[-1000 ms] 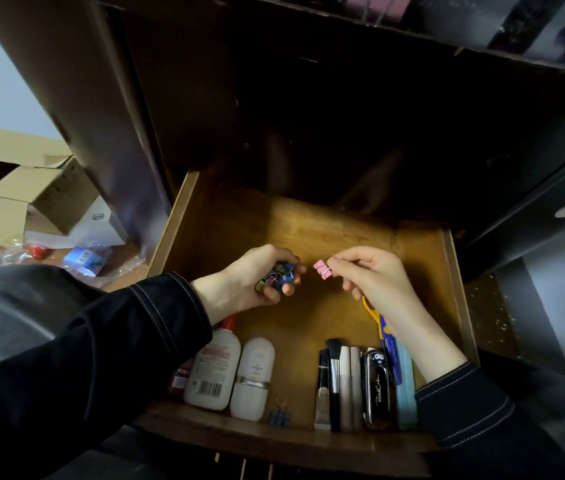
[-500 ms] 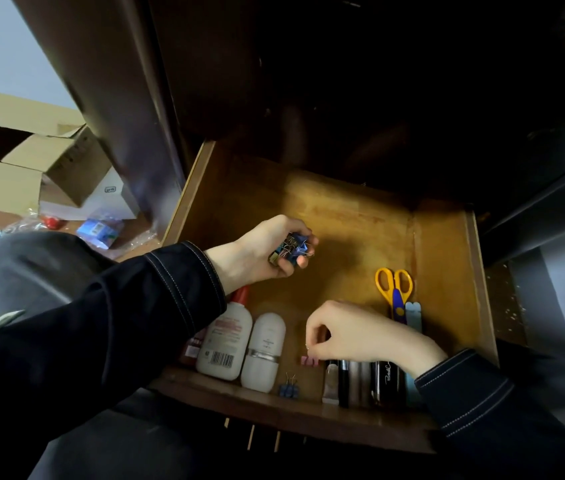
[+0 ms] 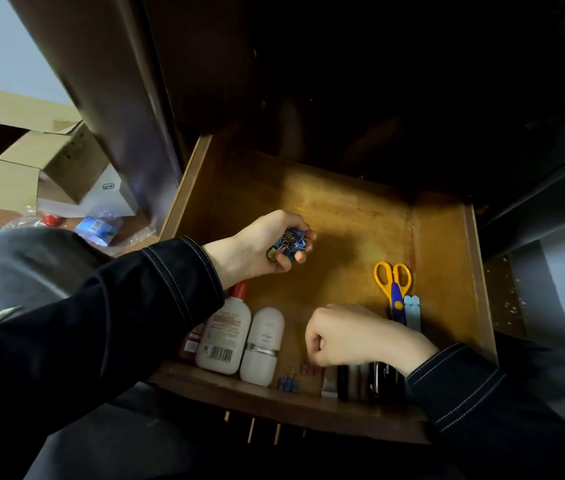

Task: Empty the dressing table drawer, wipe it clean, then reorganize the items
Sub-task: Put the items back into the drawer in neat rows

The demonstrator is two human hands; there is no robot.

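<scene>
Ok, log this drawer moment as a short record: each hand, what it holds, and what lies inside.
left hand: grips a cluster of small blue and dark binder clips over the open wooden drawer
right hand: pinches a small pink binder clip near the drawer's front wall
beside it: small blue binder clip, lying loose
front left: white plastic bottle with red cap; white rounded bottle
right side: yellow-handled scissors

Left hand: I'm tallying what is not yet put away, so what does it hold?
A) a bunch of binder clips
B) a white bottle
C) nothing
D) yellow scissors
A: the left hand grips a bunch of binder clips; the yellow scissors and barcoded white bottle lie in the drawer, and the right hand pinches a pink binder clip.
</scene>
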